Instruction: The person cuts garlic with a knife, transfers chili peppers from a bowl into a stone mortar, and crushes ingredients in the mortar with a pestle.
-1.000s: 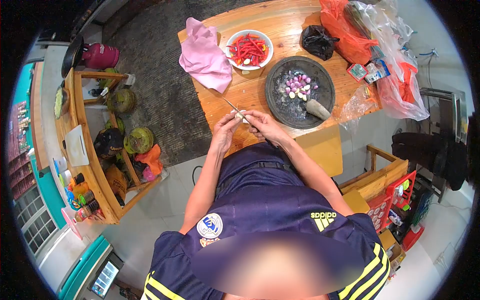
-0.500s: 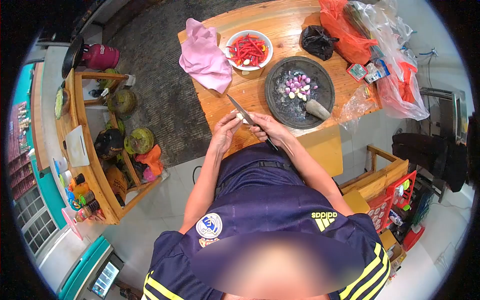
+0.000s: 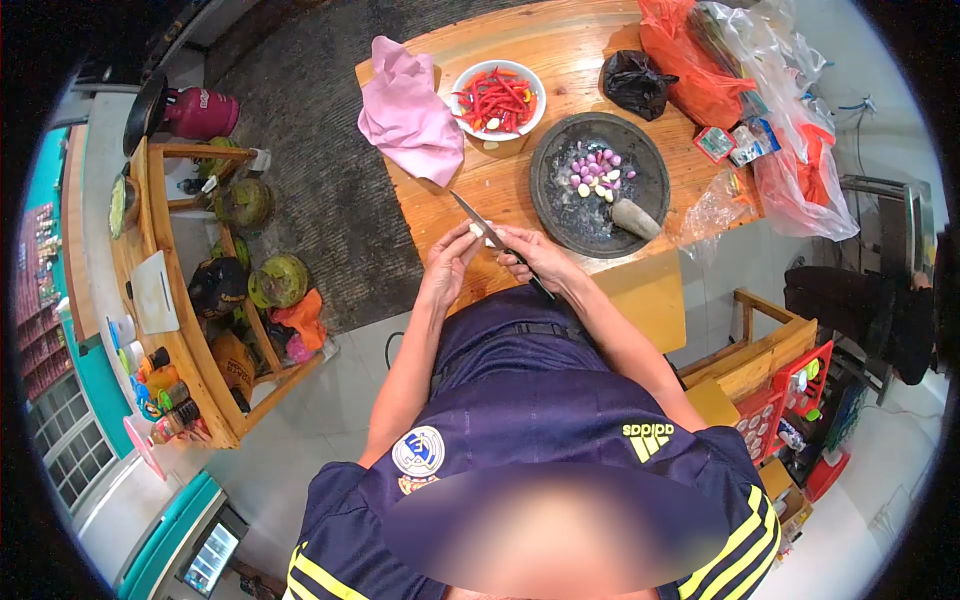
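My left hand (image 3: 452, 262) pinches a small white garlic clove (image 3: 477, 230) between thumb and fingertips, in front of the table's near edge. My right hand (image 3: 536, 258) is closed round the dark handle of a kitchen knife (image 3: 470, 212). Its blade points up and to the left, against or just beside the clove. Beyond my right hand is a round stone mortar (image 3: 560, 222) holding purple shallots (image 3: 594, 160) and pale garlic cloves (image 3: 600, 190). A stone pestle (image 3: 634, 219) rests inside it. A white bowl (image 3: 541, 92) of red chillies (image 3: 497, 98) stands farther back.
A pink cloth (image 3: 410, 115) lies at the wooden table's (image 3: 560, 40) left edge. Black (image 3: 637, 85), orange (image 3: 690, 70) and clear plastic bags (image 3: 830, 205) crowd the right. A wooden shelf (image 3: 222, 390) stands at left. Someone in dark clothes (image 3: 840, 305) is at far right.
My hands and the knife have shifted only slightly, with the clove still in the left fingers. At far right, the person in dark clothes has moved. The bowl and mortar stay put.
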A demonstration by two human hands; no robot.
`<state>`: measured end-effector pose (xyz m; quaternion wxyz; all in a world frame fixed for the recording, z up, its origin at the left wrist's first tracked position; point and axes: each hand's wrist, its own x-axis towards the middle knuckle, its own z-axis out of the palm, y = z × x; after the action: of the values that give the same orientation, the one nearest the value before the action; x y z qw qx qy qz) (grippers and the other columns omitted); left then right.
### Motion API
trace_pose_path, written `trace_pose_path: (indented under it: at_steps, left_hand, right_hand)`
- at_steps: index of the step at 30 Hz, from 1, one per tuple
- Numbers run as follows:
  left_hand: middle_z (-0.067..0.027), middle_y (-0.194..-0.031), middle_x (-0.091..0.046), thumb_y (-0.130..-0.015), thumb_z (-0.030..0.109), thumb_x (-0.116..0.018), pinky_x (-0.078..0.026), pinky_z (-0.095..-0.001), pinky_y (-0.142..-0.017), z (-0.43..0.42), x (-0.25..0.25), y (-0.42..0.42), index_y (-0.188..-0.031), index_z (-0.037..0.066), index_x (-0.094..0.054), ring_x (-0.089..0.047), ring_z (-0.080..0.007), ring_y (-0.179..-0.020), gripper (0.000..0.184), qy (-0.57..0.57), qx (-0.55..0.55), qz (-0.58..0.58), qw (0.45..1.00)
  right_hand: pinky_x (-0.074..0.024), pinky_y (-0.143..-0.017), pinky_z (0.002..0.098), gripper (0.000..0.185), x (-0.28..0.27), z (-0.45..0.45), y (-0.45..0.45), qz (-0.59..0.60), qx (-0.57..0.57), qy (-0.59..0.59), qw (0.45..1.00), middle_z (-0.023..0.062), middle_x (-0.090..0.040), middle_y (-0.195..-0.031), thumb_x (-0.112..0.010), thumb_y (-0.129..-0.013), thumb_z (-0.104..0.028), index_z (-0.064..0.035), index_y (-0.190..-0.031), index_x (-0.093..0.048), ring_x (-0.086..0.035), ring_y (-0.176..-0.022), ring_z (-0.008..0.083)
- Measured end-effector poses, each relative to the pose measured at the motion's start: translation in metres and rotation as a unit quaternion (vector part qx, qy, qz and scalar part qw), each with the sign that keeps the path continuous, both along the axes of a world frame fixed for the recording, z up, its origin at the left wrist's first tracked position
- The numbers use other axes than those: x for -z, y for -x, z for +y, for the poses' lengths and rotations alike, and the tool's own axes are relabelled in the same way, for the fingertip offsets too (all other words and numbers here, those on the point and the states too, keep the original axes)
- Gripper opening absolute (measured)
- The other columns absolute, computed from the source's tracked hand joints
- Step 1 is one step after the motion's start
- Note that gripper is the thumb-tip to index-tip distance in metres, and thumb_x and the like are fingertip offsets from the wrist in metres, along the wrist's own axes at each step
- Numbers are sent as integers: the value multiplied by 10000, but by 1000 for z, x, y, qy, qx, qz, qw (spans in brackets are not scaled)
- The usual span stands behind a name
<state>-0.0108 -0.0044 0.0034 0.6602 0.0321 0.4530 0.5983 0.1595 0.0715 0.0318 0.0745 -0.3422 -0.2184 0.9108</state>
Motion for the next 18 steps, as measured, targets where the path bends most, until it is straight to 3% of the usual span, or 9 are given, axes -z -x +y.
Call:
trace_pose_path:
  at_steps: [18]
  left_hand:
    - [-114, -1063, -610, -842, 25, -585, -444, -314, -968, 2, -5, -3, -1052, 2, -566, -576, -191, -1033, 213, -5, -20, 5, 1000]
  right_hand:
    - [-249, -431, 137, 370, -9, -2, 4, 1, -1, -57, 998, -60, -413, -690, -459, -958, -283, -172, -1310, -435, -325, -516, 6]
